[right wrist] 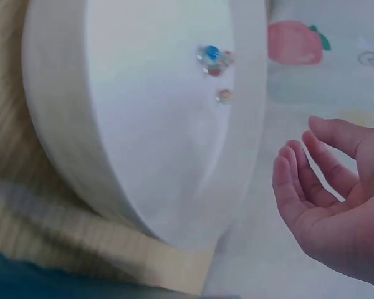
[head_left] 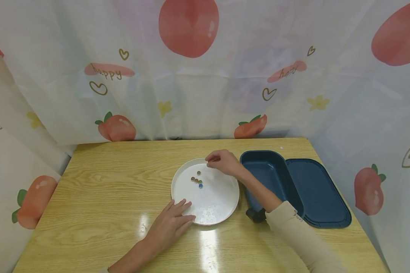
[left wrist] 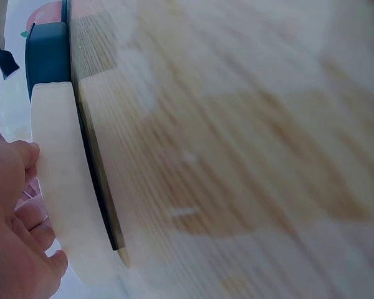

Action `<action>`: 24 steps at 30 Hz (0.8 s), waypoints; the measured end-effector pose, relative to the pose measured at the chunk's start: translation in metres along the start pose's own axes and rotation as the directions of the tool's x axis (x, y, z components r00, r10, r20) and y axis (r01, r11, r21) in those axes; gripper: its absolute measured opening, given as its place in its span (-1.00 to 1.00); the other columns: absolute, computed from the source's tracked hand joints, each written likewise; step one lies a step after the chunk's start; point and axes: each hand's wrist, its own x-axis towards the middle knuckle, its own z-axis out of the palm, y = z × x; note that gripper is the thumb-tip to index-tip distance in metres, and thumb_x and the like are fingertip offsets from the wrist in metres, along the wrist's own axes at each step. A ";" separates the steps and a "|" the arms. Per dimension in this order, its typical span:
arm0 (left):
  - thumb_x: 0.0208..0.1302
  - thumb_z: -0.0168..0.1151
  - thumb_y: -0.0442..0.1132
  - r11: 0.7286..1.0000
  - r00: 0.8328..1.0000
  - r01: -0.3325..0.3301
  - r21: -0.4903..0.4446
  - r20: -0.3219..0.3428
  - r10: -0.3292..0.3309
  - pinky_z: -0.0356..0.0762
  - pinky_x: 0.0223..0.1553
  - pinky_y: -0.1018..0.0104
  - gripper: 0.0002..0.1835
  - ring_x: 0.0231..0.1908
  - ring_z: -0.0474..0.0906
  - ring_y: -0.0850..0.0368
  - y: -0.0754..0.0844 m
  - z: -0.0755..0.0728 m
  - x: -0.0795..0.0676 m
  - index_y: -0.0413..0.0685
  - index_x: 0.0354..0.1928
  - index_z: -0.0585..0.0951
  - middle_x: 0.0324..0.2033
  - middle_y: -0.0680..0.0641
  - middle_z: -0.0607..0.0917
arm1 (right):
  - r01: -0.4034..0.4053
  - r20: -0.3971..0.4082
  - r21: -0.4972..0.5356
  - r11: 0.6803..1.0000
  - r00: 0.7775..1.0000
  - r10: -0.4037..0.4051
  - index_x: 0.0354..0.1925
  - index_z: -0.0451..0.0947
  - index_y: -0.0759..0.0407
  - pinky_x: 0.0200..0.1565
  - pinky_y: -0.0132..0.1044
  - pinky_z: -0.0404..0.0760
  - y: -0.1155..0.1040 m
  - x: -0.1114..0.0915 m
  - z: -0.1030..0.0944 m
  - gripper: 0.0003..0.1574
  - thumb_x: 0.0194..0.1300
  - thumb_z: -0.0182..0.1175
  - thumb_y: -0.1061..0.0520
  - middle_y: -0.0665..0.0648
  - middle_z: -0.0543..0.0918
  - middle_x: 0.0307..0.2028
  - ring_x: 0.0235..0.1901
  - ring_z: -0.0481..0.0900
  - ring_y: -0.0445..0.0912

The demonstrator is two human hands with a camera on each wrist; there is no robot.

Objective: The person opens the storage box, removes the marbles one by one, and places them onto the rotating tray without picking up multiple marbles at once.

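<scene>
A round white plate with a raised rim stands on the table. Several glass marbles, one of them blue, lie inside it left of the middle. My left hand rests at the plate's near left rim, fingers spread over the edge. From the left wrist view, those fingertips show against the outside of the rim. Above the far rim hovers my right hand, fingers loosely bent and thumb close to the index finger. Nothing shows between them in the right wrist view, where the blue marble sits among others.
Right of the plate stands a deep dark blue box with a black handle, partly under my right forearm. A flat dark blue lid lies beyond it, near the table's right edge. A fruit-print curtain hangs behind the table.
</scene>
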 end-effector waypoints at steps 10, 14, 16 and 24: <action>0.25 0.40 -0.18 1.000 1.000 0.005 -0.019 -0.018 -0.006 0.34 0.27 -0.19 -0.84 0.24 0.49 -0.11 0.001 -0.001 0.000 0.07 -0.14 0.79 0.15 -0.14 0.64 | 0.009 -0.041 0.064 0.998 0.999 -0.006 0.10 0.61 0.31 0.05 -0.03 0.62 0.011 -0.018 -0.042 -0.65 0.41 0.24 0.17 0.23 0.68 -0.03 0.00 0.63 0.09; 0.25 0.41 -0.18 1.000 1.000 0.002 -0.017 -0.024 -0.002 0.35 0.27 -0.19 -0.84 0.24 0.49 -0.11 0.001 0.000 0.000 0.08 -0.14 0.79 0.15 -0.14 0.64 | -0.021 -0.030 0.107 0.994 0.999 0.024 0.13 0.58 0.32 0.06 0.05 0.60 0.019 -0.026 -0.052 -0.63 0.44 0.21 0.16 0.27 0.65 0.03 0.05 0.60 0.13; 0.24 0.41 -0.18 1.000 1.000 0.000 -0.017 -0.024 0.000 0.35 0.27 -0.18 -0.83 0.24 0.50 -0.11 0.000 0.000 -0.001 0.08 -0.13 0.79 0.15 -0.14 0.64 | -0.034 -0.024 0.129 0.991 0.999 0.038 0.14 0.56 0.34 0.08 0.11 0.57 0.024 -0.031 -0.056 -0.62 0.44 0.20 0.17 0.32 0.63 0.05 0.07 0.59 0.15; 0.25 0.41 -0.16 1.000 1.000 0.005 -0.011 -0.019 -0.005 0.34 0.28 -0.17 -0.84 0.25 0.49 -0.09 0.000 0.001 -0.001 0.10 -0.13 0.79 0.15 -0.12 0.64 | -0.057 -0.057 0.138 0.989 0.996 0.066 0.09 0.56 0.39 0.07 0.13 0.57 0.043 -0.047 -0.072 -0.66 0.44 0.18 0.22 0.35 0.63 0.00 0.01 0.59 0.19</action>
